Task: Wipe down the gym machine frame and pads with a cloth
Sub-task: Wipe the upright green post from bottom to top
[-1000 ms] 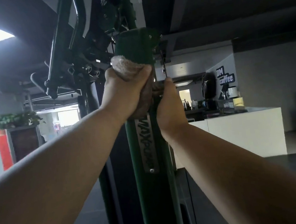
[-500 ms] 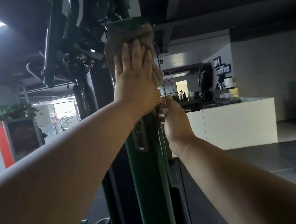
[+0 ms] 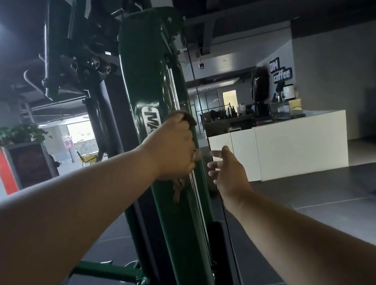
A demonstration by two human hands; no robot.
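Observation:
A tall green machine post (image 3: pixel 150 60) rises through the middle of the head view, with a silver logo plate partly hidden by my left hand. My left hand (image 3: pixel 171 148) grips a brown cloth (image 3: pixel 185 117) and presses it against the post at mid height; a corner of the cloth hangs below my fist. My right hand (image 3: pixel 228 173) hovers just right of the post with fingers spread, apart from the frame and holding nothing. A thin black cable (image 3: pixel 196 90) runs down beside the post.
Black machine arms and handles (image 3: pixel 62 62) crowd the upper left. A green base bar (image 3: pixel 107 270) crosses low on the left. A white coffee counter (image 3: pixel 298 144) stands behind on the right, with dark floor tiles before it. A planter (image 3: pixel 7 135) stands far left.
My left hand slid the cloth down the post from its top to mid height and curled round it. My right hand let go of the post and now hangs beside it.

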